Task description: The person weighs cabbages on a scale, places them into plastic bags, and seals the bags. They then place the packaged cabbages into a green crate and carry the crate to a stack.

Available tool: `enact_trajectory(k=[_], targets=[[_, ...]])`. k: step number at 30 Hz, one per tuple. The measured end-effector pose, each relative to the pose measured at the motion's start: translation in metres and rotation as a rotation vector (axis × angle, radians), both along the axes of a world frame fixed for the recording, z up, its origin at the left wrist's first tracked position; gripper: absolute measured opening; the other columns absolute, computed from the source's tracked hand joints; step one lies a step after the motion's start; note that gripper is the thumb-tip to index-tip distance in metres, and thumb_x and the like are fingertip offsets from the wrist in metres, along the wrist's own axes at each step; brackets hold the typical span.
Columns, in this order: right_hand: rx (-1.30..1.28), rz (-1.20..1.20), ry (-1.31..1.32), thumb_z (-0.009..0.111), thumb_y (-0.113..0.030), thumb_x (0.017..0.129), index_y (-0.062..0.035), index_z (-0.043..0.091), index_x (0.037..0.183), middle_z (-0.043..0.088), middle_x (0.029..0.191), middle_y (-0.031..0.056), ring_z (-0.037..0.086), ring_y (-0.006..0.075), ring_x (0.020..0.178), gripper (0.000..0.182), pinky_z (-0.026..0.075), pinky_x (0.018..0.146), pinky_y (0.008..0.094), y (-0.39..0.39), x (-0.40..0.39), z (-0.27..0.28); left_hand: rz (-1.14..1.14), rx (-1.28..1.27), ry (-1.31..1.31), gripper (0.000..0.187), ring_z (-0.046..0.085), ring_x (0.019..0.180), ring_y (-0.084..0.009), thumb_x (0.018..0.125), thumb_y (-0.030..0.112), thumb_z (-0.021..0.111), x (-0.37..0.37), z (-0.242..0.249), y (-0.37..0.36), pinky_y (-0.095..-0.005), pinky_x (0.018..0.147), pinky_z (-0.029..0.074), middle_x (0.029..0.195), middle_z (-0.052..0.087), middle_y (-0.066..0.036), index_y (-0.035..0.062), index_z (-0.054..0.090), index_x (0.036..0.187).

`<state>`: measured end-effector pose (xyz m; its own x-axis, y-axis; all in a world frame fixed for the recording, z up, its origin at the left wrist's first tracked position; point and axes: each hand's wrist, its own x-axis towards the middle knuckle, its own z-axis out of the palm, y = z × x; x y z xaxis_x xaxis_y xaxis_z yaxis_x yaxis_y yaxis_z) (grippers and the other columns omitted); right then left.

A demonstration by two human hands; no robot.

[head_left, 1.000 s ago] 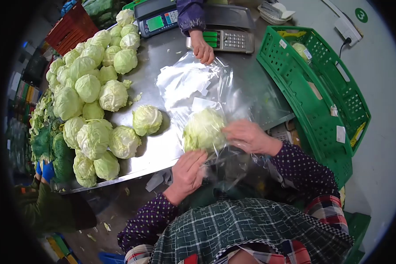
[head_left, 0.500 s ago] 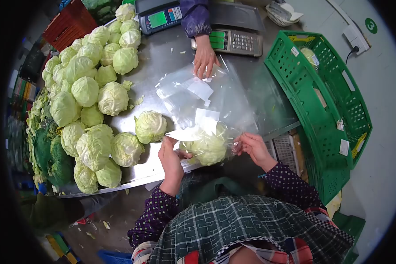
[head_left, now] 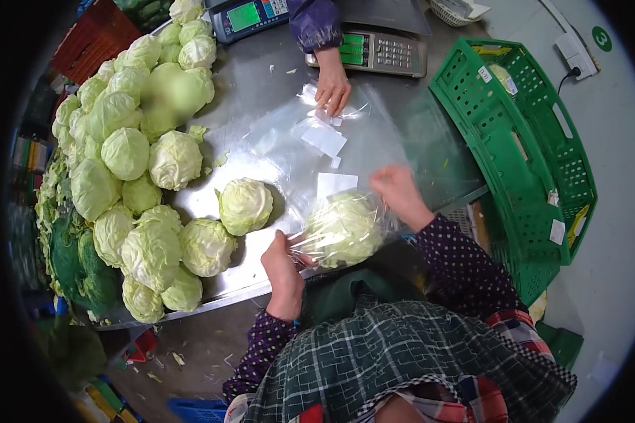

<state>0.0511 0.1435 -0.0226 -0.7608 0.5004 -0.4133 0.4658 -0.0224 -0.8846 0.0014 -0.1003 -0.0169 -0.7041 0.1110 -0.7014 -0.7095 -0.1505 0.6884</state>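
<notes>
A pale green cabbage (head_left: 346, 229) sits in a clear plastic bag (head_left: 305, 238) near the front edge of the steel table. My left hand (head_left: 283, 275) grips the gathered plastic at the cabbage's left side. On the right, my right hand (head_left: 402, 196) is closed with its fingers pinched at the bag's upper right edge; motion blurs it a little. Beyond the bagged cabbage lie flat clear bags (head_left: 381, 141) with a white label (head_left: 336, 183). One loose cabbage (head_left: 245, 206) stands left of the bag, touched by neither hand.
Another person's hand (head_left: 333, 88) presses on the flat bags at the back. A big pile of cabbages (head_left: 125, 153) covers the table's left side. Two scales (head_left: 395, 53) (head_left: 250, 17) stand at the far edge. Green crates (head_left: 483, 151) are at the right.
The bag has been drawn tighter around the cabbage, which sits slightly farther right. My right hand has moved up, and my left hand has shifted right and down.
</notes>
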Motion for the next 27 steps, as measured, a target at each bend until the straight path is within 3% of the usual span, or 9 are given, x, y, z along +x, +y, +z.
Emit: enact_trajectory(k=[4, 6, 9, 11, 12, 14, 20, 25, 27], targets=[[-0.126, -0.006, -0.108, 0.057, -0.008, 0.085, 0.0012, 0.061, 0.093, 0.061, 0.068, 0.0054, 0.056, 0.0091, 0.057, 0.013, 0.045, 0.052, 0.0240, -0.013, 0.019, -0.004, -0.237, -0.121, 0.158, 0.018, 0.046, 0.049, -0.0083, 0.083, 0.011, 0.061, 0.007, -0.044, -0.016, -0.0246, 0.047, 0.040, 0.063, 0.054, -0.003, -0.0024, 0.056, 0.071], [-0.021, 0.018, -0.072, 0.055, -0.014, 0.087, -0.0016, 0.062, 0.097, 0.064, 0.079, 0.0058, 0.060, 0.0126, 0.069, 0.018, 0.049, 0.062, 0.0285, -0.016, 0.025, -0.029, -0.359, -0.278, 0.194, 0.021, 0.053, 0.076, -0.0122, 0.082, 0.011, 0.062, 0.005, -0.051, -0.018, -0.0250, 0.062, 0.045, 0.094, 0.059, -0.010, -0.0037, 0.056, 0.096], [0.082, 0.001, 0.173, 0.053, -0.015, 0.087, -0.0048, 0.059, 0.116, 0.064, 0.094, 0.0077, 0.060, 0.0164, 0.083, 0.031, 0.048, 0.075, 0.0309, -0.027, 0.023, -0.057, -0.253, 0.109, -0.007, 0.055, 0.058, 0.098, -0.0223, 0.085, 0.001, 0.045, 0.013, -0.035, -0.008, -0.0335, 0.078, 0.052, 0.126, 0.047, -0.017, 0.0045, 0.035, 0.139], [-0.090, 0.138, -0.112, 0.052, -0.017, 0.088, -0.0145, 0.057, 0.127, 0.064, 0.106, 0.0133, 0.059, 0.0156, 0.097, 0.039, 0.046, 0.087, 0.0292, -0.025, 0.020, 0.000, -0.322, 0.137, 0.010, 0.054, 0.059, 0.099, -0.0244, 0.086, 0.003, 0.046, 0.004, -0.014, -0.015, -0.0355, 0.081, 0.052, 0.126, 0.049, -0.018, 0.0045, 0.036, 0.139], [0.113, 0.112, 0.207, 0.052, -0.021, 0.090, -0.0165, 0.052, 0.133, 0.064, 0.112, 0.0137, 0.059, 0.0154, 0.098, 0.044, 0.046, 0.088, 0.0293, -0.030, 0.019, -0.019, -0.333, 0.150, 0.007, 0.053, 0.060, 0.098, -0.0257, 0.087, 0.004, 0.047, -0.006, -0.003, -0.018, -0.0367, 0.081, 0.053, 0.124, 0.051, -0.019, 0.0032, 0.037, 0.138], [-0.046, 0.245, 0.077, 0.052, -0.024, 0.092, -0.0175, 0.044, 0.139, 0.057, 0.126, 0.0106, 0.058, 0.0169, 0.101, 0.048, 0.045, 0.091, 0.0302, -0.011, 0.021, 0.059, -0.254, 0.118, -0.068, 0.028, 0.053, 0.110, -0.0317, 0.078, 0.022, 0.057, -0.027, 0.049, -0.002, -0.0440, 0.083, 0.048, 0.125, 0.053, -0.020, 0.0061, 0.062, 0.100], [0.300, 0.306, 0.497, 0.074, -0.044, 0.078, -0.0095, 0.028, 0.145, 0.048, 0.131, 0.0165, 0.055, 0.0218, 0.109, 0.089, 0.043, 0.097, 0.0321, 0.070, 0.063, 0.153, -0.175, 0.532, 0.044, 0.047, 0.062, 0.094, -0.0257, 0.088, 0.008, 0.049, -0.063, 0.079, 0.107, -0.0361, 0.075, 0.054, 0.118, 0.056, -0.018, -0.0009, 0.041, 0.133], [0.221, -0.084, 0.772, 0.080, -0.053, 0.067, 0.0020, 0.035, 0.134, 0.050, 0.126, 0.0121, 0.048, 0.0198, 0.118, 0.098, 0.040, 0.101, 0.0358, 0.194, 0.073, 0.175, -0.622, 0.516, 0.623, 0.023, 0.061, 0.064, -0.0177, 0.091, 0.015, 0.050, -0.061, 0.188, 0.294, -0.0278, 0.054, 0.049, 0.079, 0.063, -0.011, -0.0043, 0.060, 0.098], [0.829, -0.246, 0.653, 0.070, -0.049, 0.080, 0.0014, 0.036, 0.136, 0.050, 0.126, 0.0109, 0.048, 0.0217, 0.118, 0.082, 0.039, 0.102, 0.0350, 0.268, 0.086, 0.172, -0.811, 0.536, 0.640, 0.024, 0.058, 0.057, -0.0163, 0.092, 0.017, 0.051, -0.061, 0.210, 0.366, -0.0271, 0.051, 0.047, 0.072, 0.062, -0.011, -0.0049, 0.061, 0.092]])
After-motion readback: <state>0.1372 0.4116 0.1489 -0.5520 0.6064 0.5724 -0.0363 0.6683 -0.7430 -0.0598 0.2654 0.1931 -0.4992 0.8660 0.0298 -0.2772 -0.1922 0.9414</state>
